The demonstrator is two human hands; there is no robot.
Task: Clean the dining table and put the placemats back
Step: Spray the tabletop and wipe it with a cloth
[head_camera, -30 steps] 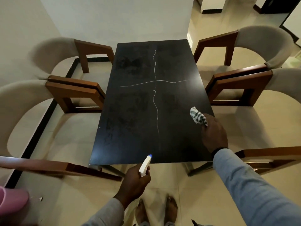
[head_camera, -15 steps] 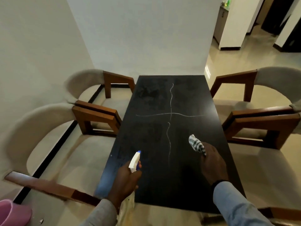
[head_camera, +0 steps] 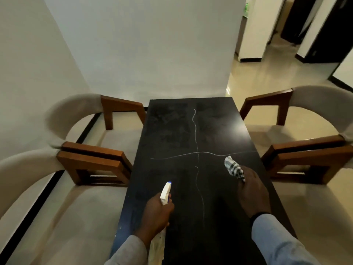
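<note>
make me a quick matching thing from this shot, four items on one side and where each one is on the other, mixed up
Things:
1. spray bottle
2. checked cloth
3. white lines
4. wooden armchairs

Places:
A. drawn across the dark table top
B. gripped in the right hand
C. along both long sides of the table
D. gripped in the left hand

Pairs: 1-D, 2-B, 3-A, 4-C

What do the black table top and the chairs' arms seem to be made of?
The table top looks like a dark, smooth, semi-gloss slab, perhaps stone or laminate: it reflects light and shows pale vein-like lines. The chair arms look like brown varnished wood with squared edges.
</note>
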